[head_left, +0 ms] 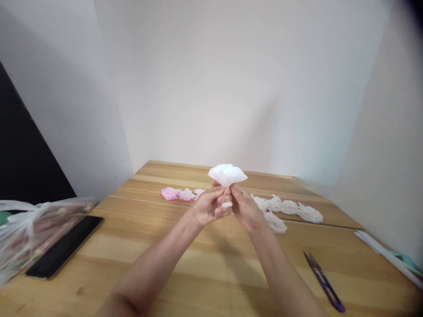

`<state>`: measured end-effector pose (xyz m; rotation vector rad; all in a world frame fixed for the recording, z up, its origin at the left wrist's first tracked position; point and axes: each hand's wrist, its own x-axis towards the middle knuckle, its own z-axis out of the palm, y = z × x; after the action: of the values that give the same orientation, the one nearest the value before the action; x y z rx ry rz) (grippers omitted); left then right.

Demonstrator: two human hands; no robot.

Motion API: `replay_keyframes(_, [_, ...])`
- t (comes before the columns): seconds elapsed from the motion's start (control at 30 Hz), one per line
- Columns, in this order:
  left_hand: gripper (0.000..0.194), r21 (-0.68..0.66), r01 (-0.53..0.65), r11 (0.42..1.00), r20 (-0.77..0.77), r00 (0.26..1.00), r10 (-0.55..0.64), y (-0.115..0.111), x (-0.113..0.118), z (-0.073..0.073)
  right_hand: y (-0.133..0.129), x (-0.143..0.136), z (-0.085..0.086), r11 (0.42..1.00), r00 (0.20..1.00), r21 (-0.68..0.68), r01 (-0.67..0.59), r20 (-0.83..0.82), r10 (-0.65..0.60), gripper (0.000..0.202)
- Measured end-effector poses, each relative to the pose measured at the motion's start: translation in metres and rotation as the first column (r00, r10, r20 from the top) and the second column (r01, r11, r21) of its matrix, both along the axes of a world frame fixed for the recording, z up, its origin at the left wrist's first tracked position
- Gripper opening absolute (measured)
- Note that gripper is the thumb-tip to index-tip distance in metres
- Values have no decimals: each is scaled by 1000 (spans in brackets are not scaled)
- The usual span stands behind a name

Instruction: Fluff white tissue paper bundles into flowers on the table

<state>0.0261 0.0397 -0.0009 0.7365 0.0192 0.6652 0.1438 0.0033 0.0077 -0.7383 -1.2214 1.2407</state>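
Note:
A white tissue paper flower [227, 174] is held up over the middle of the table, its top fanned out and its base pinched narrow. My left hand [213, 203] is closed on that base from the left, thumb and fingers pressed together. From the right, my right hand [246, 206] grips the same base, its fingers partly hidden. A small white end of the paper shows below the fingers. Behind my left hand lie pink-tinted paper flowers [170, 193] in a row. Several white paper flowers [290, 207] lie beyond my right hand.
Purple-handled thread snips [325, 284] lie at the right front. At the left edge, a black phone [66, 246] lies beside a clear plastic bag [29, 233]. White strips [386, 253] rest along the right edge of the wooden table [158, 264]. A wall stands behind.

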Motion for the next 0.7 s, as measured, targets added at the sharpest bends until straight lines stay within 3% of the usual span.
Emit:
replay_keyframes(0.2, [24, 17, 64, 998, -7, 998, -64, -4, 1, -3, -3, 5, 3, 999, 998, -33, -25, -58, 23, 27])
replay_keyframes(0.37, [30, 124, -47, 991, -74, 996, 57, -8, 1, 1, -3, 12, -1, 992, 994, 53, 111, -1, -111, 27])
replay_keyframes(0.5, [37, 296, -137, 945, -80, 983, 167, -6, 2, 1, -5, 13, -2, 988, 990, 67, 136, 38, -139, 25])
replay_keyframes(0.6, [41, 476, -288, 831, -65, 931, 360, -4, 4, -1, -3, 10, -3, 972, 981, 159, 172, 62, -183, 23])
replay_keyframes(0.67, [43, 639, -397, 658, -67, 824, 562, -4, 5, -3, 0, 7, -5, 939, 962, 235, 250, 53, -269, 20])
replay_keyframes(0.7, [43, 725, -435, 534, -55, 736, 674, -4, 5, -3, 2, 5, -6, 915, 943, 264, 306, 46, -329, 20])
